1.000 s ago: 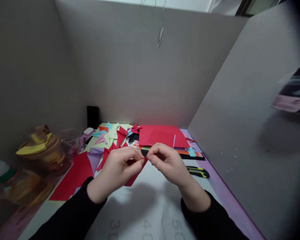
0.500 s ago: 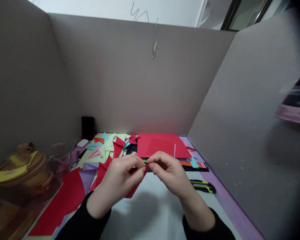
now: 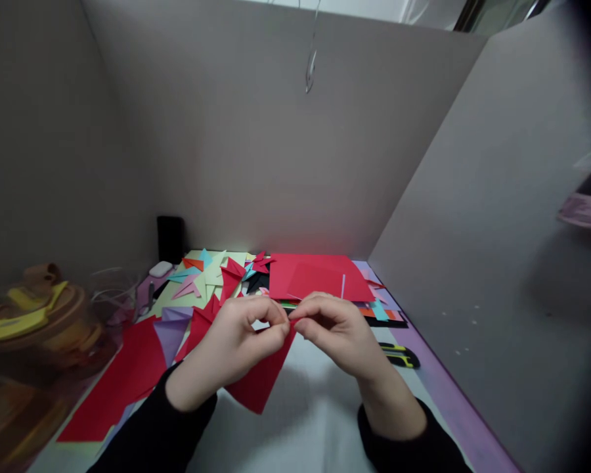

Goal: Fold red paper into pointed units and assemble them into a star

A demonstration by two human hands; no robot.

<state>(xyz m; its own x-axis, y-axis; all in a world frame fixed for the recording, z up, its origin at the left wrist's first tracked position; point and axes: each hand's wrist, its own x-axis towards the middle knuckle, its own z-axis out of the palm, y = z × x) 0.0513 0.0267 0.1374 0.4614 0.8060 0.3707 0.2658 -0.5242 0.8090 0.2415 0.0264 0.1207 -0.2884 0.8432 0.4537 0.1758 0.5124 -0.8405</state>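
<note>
A piece of red paper (image 3: pixel 262 381) hangs below my fingers over the pale work surface, its lower edge curved. My left hand (image 3: pixel 249 332) is closed, thumb and fingertips pinching the top of this paper. Right beside it, the fingertips of my right hand (image 3: pixel 332 328) are also pinched on the paper's upper corner. The two sets of fingertips nearly touch. Part of the sheet is hidden behind my left hand. Nearest to my right wrist lies a black and yellow utility knife (image 3: pixel 398 355).
Large red sheets (image 3: pixel 320 276) lie at the back. Folded paper pieces (image 3: pixel 192 279) in several colours are spread to the left, with a red strip (image 3: pixel 123 384) nearer me. A brown container (image 3: pixel 39 315) stands far left. Grey panels (image 3: pixel 270 144) enclose the desk.
More of the red paper now shows below my left hand, swung out toward me. Both hands stay pinched together. The whole view has tilted downward slightly.
</note>
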